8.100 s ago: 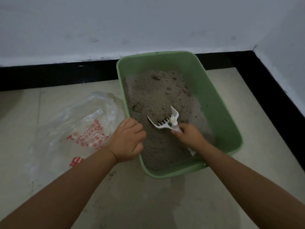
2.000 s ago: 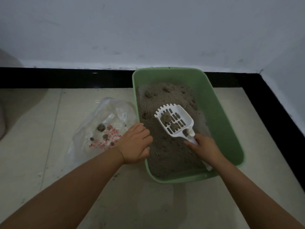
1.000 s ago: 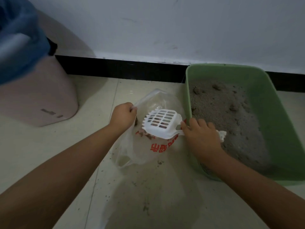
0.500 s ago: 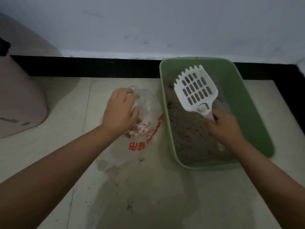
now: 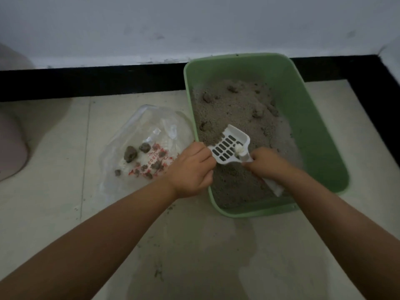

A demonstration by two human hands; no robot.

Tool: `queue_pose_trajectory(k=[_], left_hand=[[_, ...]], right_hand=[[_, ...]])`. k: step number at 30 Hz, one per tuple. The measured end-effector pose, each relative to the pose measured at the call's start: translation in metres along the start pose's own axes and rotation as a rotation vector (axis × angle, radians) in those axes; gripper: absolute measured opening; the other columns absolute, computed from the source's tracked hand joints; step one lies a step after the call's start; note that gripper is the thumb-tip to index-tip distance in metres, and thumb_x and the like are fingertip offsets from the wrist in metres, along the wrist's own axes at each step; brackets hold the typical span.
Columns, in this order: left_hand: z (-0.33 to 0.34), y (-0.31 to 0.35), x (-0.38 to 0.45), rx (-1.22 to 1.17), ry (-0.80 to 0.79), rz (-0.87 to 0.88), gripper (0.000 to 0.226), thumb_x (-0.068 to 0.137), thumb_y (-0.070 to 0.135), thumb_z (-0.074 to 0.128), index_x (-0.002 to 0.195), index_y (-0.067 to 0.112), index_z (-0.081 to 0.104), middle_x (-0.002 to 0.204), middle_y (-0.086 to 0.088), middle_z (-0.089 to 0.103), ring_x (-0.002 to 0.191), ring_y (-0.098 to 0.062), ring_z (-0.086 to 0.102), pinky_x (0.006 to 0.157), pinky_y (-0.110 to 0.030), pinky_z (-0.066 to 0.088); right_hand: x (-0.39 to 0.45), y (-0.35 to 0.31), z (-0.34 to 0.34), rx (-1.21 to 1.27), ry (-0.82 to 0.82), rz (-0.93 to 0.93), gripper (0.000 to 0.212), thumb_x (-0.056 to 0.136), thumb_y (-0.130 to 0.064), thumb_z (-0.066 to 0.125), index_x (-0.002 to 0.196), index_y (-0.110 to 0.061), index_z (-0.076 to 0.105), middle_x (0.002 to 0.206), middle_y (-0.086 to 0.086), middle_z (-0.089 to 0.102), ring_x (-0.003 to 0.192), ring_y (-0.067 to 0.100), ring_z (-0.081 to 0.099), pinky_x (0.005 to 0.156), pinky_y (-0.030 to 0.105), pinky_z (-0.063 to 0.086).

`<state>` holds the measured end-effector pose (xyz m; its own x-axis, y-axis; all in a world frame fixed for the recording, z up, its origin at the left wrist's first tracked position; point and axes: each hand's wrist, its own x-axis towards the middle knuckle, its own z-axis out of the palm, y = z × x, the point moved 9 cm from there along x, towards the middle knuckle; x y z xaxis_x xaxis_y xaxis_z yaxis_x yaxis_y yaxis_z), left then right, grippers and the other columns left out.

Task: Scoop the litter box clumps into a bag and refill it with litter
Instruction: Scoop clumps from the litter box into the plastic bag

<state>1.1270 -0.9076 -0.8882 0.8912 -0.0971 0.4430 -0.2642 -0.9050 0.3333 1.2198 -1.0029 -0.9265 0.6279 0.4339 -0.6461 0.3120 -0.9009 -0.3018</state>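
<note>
A green litter box (image 5: pixel 307 126) stands on the floor against the wall, holding grey litter with several clumps (image 5: pixel 232 89) near its far end. My right hand (image 5: pixel 268 165) grips the handle of a white slotted scoop (image 5: pixel 229 146), whose front edge is tipped down into the litter near the box's left side. My left hand (image 5: pixel 190 169) is curled over the box's left rim, right beside the scoop. To the left of the box, a clear plastic bag (image 5: pixel 151 126) with red print lies flat and holds several dark clumps (image 5: pixel 131 153).
A pink bin (image 5: pixel 8 137) stands at the left edge. A black baseboard (image 5: pixel 86 80) runs along the white wall and turns at the right corner. Litter crumbs (image 5: pixel 159 271) lie on the beige tile in front of me.
My left hand has let go of the lifted bag, which now lies flat, and moved to the box rim. The scoop has come down from the air into the litter.
</note>
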Motion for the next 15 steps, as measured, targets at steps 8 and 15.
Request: queue_pose_trajectory(k=[8, 15], left_hand=[[0.008, 0.000, 0.000, -0.015, 0.075, 0.032, 0.030, 0.077, 0.017, 0.035, 0.057, 0.001, 0.052, 0.060, -0.015, 0.047, 0.069, -0.022, 0.032, 0.075, -0.037, 0.034], [0.009, -0.001, 0.001, -0.011, 0.083, 0.028, 0.033, 0.078, 0.019, 0.034, 0.059, 0.001, 0.054, 0.061, -0.016, 0.049, 0.070, -0.023, 0.032, 0.077, -0.038, 0.035]], right_hand=[[0.037, -0.016, 0.017, 0.115, 0.067, -0.076, 0.024, 0.097, -0.016, 0.041, 0.094, 0.001, 0.059, 0.083, 0.011, 0.048, 0.080, 0.018, 0.045, 0.060, 0.024, 0.029], [0.057, -0.020, 0.017, 0.246, 0.167, -0.105, 0.019, 0.097, -0.020, 0.042, 0.088, -0.005, 0.049, 0.066, 0.005, 0.044, 0.074, 0.021, 0.046, 0.058, 0.027, 0.036]])
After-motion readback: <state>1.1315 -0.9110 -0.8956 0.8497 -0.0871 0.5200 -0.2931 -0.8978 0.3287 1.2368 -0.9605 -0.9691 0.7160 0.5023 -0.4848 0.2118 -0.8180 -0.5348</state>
